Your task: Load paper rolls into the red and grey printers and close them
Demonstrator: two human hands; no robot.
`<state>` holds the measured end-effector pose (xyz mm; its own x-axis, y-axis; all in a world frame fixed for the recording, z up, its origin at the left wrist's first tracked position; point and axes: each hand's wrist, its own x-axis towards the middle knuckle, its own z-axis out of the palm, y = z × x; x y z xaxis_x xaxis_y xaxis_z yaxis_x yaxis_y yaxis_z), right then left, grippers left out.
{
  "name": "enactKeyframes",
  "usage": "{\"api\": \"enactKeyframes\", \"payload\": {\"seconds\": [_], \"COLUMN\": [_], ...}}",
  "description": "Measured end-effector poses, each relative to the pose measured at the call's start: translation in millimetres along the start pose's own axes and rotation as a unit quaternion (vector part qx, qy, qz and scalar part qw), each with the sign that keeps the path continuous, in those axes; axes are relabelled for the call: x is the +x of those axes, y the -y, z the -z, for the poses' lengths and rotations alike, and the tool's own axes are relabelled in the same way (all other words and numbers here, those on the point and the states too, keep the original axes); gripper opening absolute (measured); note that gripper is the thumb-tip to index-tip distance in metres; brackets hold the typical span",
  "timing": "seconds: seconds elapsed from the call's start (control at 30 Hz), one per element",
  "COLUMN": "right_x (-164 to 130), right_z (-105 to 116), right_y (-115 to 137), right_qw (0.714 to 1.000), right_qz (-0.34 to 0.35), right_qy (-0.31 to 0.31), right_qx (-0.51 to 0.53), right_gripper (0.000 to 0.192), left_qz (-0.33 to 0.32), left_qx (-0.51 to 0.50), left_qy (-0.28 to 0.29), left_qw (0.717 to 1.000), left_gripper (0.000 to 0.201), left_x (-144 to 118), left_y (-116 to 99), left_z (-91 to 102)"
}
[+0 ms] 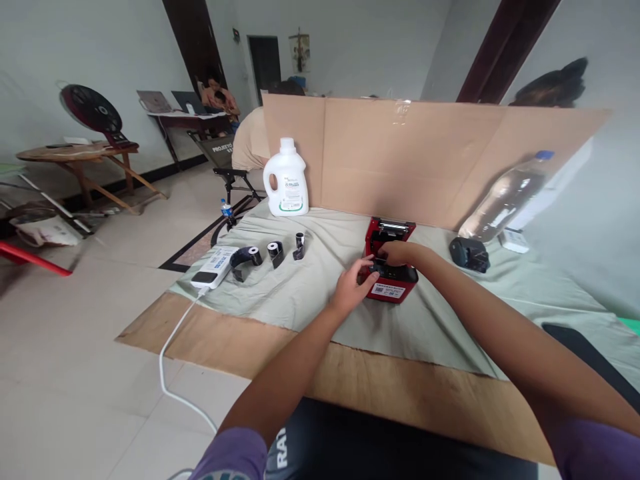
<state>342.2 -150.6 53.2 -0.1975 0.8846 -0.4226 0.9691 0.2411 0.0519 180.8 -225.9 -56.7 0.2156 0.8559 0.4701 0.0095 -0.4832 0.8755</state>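
A small red and black printer [387, 292] stands on the cloth with its lid [393, 229] raised and a white label on its front. My left hand [351, 285] grips its left front edge, thumb and fingers apart. From the right, my right hand [397, 253] reaches into the open compartment with bent fingers. The fingertips are hidden there, so what they hold cannot be made out. Left of the printer, three dark-wrapped paper rolls, a left roll [254, 256], a middle roll [274, 251] and a right roll [299, 241], have their ends partly unrolled.
A white power bank [213, 268] with a cable [173, 380] lies at the table's left edge. Behind stand a white jug [287, 180] and a cardboard screen [400, 160]. At right are a large clear bottle [505, 197], a black object [469, 255] and a small white box [514, 241].
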Motion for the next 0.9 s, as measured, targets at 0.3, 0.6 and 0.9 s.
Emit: {"api": "enactKeyframes", "payload": {"seconds": [0.3, 0.6, 0.9], "right_x": [3.2, -45.7, -73.5], "right_z": [-6.8, -3.9, -17.5], "right_y": [4.3, -10.2, 38.1], "right_qw": [0.997, 0.970, 0.871], "right_qz": [-0.030, -0.013, 0.008], "right_qy": [-0.073, -0.227, -0.415], "right_qx": [-0.014, 0.087, 0.263], "right_gripper": [0.024, 0.023, 0.031], "left_qz": [-0.003, -0.026, -0.097], "left_qx": [-0.014, 0.026, 0.066], "left_qy": [-0.004, -0.004, -0.181], "left_qw": [1.000, 0.999, 0.977], "left_gripper": [0.024, 0.025, 0.020], "left_x": [1.1, 1.8, 5.1], "left_y": [-1.4, -5.3, -30.5], "left_z": [1.1, 3.3, 19.7]}}
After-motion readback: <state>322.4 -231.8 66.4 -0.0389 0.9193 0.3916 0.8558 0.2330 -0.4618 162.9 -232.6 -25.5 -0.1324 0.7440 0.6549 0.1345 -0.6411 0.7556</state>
